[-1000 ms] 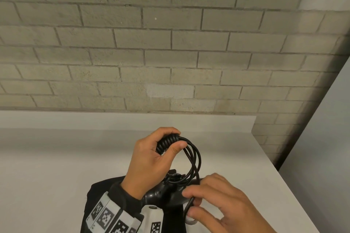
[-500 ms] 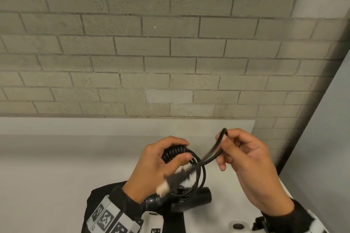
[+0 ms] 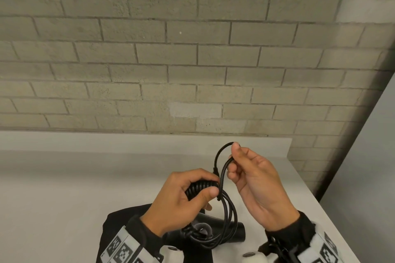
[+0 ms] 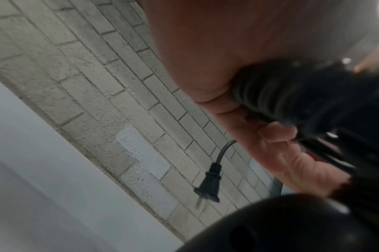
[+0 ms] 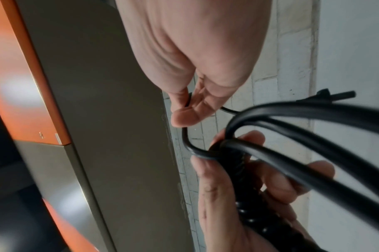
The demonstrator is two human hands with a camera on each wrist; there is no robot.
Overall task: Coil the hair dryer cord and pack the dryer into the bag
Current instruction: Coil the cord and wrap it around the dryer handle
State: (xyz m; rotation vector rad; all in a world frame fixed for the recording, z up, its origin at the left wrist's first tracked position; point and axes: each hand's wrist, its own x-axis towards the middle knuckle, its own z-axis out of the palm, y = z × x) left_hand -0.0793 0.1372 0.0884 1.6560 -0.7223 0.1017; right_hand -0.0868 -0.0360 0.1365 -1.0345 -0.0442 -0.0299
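Head cam: my left hand (image 3: 181, 196) is gripping the wound cord (image 3: 228, 213) above the counter (image 3: 64, 188); my right hand (image 3: 254, 179) is pinching a loop of it, up & just right. Dryer (image 3: 233, 232) is lying on the black bag (image 3: 119, 220) at the near edge.

L wrist cam: fingers are curling round the cord, plug (image 4: 209, 185) dangling toward the brick wall (image 4: 98, 68).

R wrist cam: thumb & fingertips (image 5: 184, 117) are nipping the cord; left hand is clutching the bundle.
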